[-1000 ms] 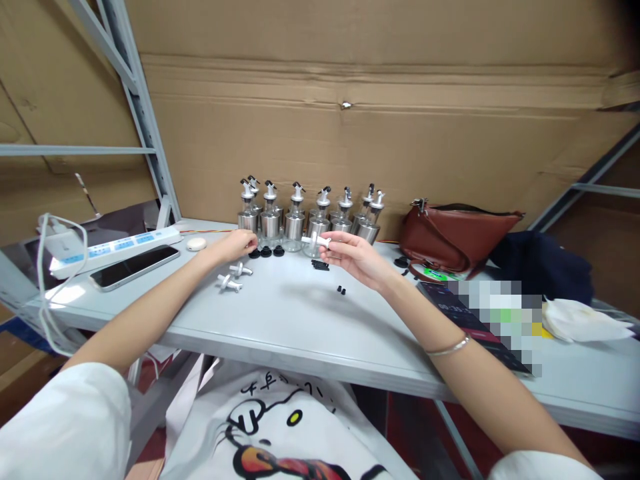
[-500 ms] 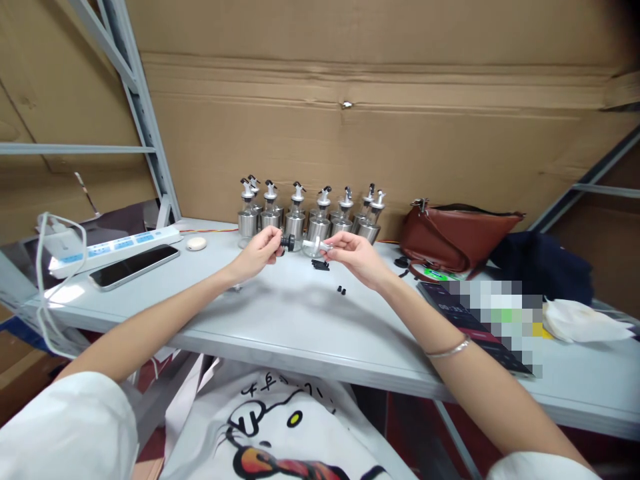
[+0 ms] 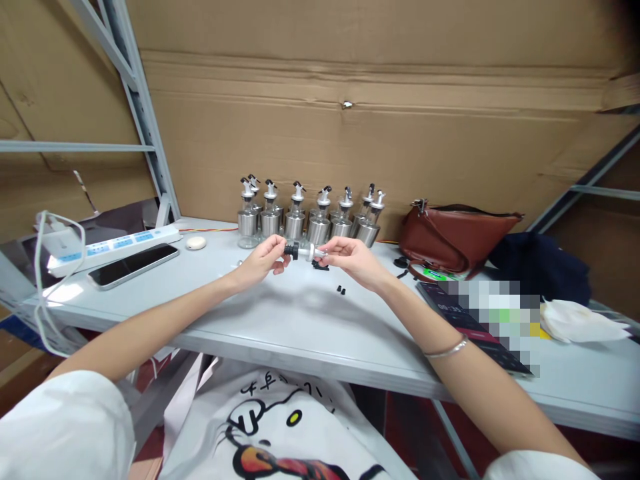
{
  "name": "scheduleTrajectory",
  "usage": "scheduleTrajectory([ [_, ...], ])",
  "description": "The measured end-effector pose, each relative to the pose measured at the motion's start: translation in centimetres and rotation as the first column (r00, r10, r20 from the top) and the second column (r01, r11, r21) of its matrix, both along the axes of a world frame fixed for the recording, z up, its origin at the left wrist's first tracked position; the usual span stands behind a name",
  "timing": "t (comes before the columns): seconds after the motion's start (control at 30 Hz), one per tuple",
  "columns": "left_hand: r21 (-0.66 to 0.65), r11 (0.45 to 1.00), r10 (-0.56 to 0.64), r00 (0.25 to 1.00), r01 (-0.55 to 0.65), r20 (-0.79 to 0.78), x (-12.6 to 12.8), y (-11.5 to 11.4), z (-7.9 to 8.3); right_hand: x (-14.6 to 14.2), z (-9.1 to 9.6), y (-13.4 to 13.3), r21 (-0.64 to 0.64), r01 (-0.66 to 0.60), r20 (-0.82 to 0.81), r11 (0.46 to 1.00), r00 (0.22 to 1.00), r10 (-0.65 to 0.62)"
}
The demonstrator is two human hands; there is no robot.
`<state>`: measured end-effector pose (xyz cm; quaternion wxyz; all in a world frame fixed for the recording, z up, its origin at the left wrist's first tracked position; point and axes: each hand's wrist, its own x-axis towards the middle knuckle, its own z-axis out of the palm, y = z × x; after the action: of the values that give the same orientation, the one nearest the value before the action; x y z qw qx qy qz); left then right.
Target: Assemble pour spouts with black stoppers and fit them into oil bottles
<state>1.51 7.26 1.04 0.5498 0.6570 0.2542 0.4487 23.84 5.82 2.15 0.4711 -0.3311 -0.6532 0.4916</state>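
Note:
My left hand [image 3: 263,260] pinches a small black ring-shaped cap [image 3: 291,251] above the grey table [image 3: 280,320]. My right hand [image 3: 353,259] pinches a white pourer spout [image 3: 311,252], whose end touches the black cap. Both hands meet in front of a row of several steel-and-glass oil bottles [image 3: 307,217] with spout tops, standing against the cardboard wall. Small black parts [image 3: 341,290] lie on the table just below my right hand.
A white power strip [image 3: 113,244], a dark phone [image 3: 133,265] and a small round white object [image 3: 195,243] lie at the left. A brown leather bag [image 3: 453,235], a dark cloth [image 3: 543,265], a dark flat device [image 3: 470,323] and white paper [image 3: 580,320] sit at the right.
My left hand picked a black cap up from the table near the bottles and carried it right. The cap and the white spout in my right hand have come together.

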Motion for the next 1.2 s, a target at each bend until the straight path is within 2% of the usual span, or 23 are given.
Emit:
scheduleTrajectory([
  [0.27, -0.021, 0.998, -0.057, 0.995, 0.059, 0.077, -0.03, 0.10, 0.08, -0.07, 0.29, -0.14, -0.026, 0.010, 0.025, 1.000, 1.000, -0.009],
  [0.67, -0.054, 0.990, -0.131, 0.991, 0.133, 0.034, -0.34, -0.13, -0.30, -0.08, 0.17, -0.19, -0.025, 0.012, 0.079, 1.000, 0.997, -0.010],
  [0.97, -0.066, 0.990, -0.120, 0.992, 0.122, 0.036, -0.44, -0.16, -0.06, -0.25, 0.31, -0.53, -0.050, -0.038, 0.120, 0.998, 0.992, 0.044],
  [1.2, -0.061, 0.988, -0.140, 0.987, 0.145, 0.076, -0.21, -0.33, -0.27, -0.43, 0.36, -0.58, 0.006, 0.057, 0.068, 0.998, 0.996, -0.057],
])
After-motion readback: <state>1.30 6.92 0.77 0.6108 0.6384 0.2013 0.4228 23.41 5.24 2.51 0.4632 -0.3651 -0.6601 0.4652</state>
